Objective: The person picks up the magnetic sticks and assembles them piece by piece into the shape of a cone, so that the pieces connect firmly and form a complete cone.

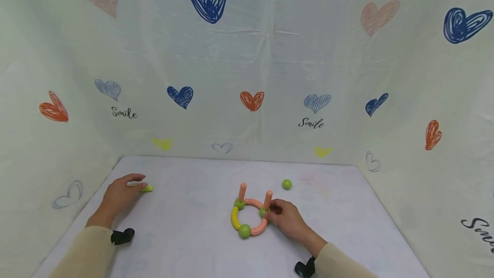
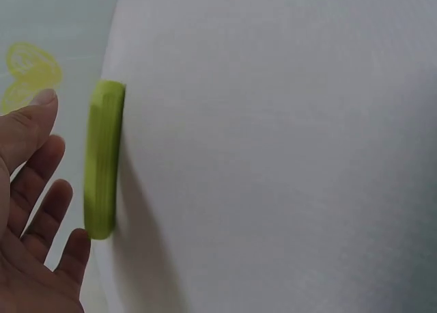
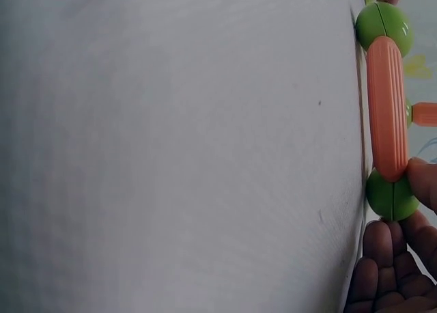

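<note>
My right hand [image 1: 288, 221] pinches the green ball joint [image 3: 392, 195] on the near right of a ring of toy building pieces. That ring joins a yellow curved rod [image 1: 234, 218], orange curved rods [image 1: 259, 228] and green balls [image 1: 244, 231]. Two straight orange rods [image 1: 242, 192] stand up from its balls. At the table's left, my left hand [image 1: 120, 195] is beside a yellow-green rod [image 2: 104, 159]. In the left wrist view its fingers are spread and loosely bent, not wrapped round the rod; whether a fingertip touches it is unclear.
A loose green ball [image 1: 287, 184] lies behind the ring, to its right. The white table [image 1: 185, 209] meets a pale curtain [image 1: 270, 67] printed with hearts at the back and sides. Each wrist carries a black camera [image 1: 122, 236].
</note>
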Demonstrator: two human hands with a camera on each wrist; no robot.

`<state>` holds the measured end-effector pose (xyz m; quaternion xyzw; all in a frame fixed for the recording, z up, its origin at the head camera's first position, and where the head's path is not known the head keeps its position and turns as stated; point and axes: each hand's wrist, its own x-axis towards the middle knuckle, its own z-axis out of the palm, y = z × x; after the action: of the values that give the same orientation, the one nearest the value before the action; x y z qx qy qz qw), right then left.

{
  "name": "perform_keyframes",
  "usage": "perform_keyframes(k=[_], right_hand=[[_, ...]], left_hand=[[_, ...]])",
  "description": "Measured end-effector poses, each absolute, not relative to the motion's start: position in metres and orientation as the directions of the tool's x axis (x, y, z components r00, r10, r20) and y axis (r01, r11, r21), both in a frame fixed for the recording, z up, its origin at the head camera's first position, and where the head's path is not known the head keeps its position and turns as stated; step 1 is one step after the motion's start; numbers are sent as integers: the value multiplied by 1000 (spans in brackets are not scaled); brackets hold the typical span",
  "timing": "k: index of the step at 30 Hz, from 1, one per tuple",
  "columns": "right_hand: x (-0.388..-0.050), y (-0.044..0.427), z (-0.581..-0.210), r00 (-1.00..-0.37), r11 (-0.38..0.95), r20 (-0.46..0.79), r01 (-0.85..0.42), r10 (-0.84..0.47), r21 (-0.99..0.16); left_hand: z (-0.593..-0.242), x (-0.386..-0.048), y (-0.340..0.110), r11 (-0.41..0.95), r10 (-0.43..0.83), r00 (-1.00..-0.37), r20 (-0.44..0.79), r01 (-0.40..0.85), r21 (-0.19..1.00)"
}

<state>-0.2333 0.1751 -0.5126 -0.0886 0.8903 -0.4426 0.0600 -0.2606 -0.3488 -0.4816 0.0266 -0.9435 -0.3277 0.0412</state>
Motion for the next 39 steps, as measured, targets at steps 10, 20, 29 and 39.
perform_keyframes(k=[10,20,29,39], right_hand=[[-233,174,-511,-977,595,-30,-105,-213,-797],[-233,175,-512,-977,591,-19,-114,-214,-799],[-233,174,-515,-976,592,-16,-118,-215,-797],[-232,175,-514,-975,587,-16,-121,-221,-800]], left_hand=[[-493,-257,-348,789,-46,-994,96,22,614],[-501,-252,-341,798,-8,-992,127,70,599],[-502,-250,-335,820,-60,-996,59,-15,572],[-497,-247,-327,794,-111,-992,65,-49,606]])
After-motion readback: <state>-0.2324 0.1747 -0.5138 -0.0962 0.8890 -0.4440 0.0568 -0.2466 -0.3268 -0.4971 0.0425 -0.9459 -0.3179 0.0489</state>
